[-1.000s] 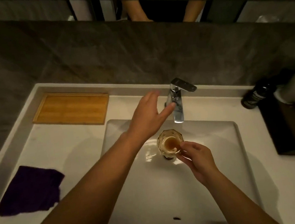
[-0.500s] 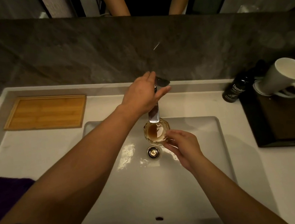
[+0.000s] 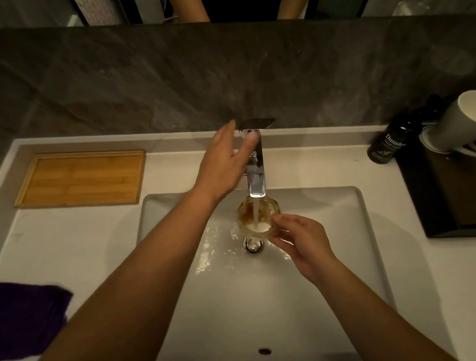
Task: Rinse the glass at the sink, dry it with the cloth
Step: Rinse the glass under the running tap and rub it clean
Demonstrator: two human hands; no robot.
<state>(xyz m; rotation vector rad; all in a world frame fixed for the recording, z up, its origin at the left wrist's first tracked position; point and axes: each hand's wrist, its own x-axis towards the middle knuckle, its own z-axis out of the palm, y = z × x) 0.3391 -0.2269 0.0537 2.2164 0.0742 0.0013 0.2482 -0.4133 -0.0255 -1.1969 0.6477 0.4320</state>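
Note:
My right hand grips a faceted glass with brownish residue, held upright under the chrome faucet above the drain of the white sink. Water streams from the spout into the glass and foams at its bottom. My left hand hovers beside the faucet with fingers spread, fingertips just under the lever. A dark purple cloth lies flat on the counter at the left.
A bamboo tray rests at the counter's back left. At the right, a dark tray carries a white mug, with a black bottle beside it. A grey stone wall rises behind the sink.
The lever went up under my left hand and water now runs into the glass. The glass shifted from mid-basin to directly beneath the spout.

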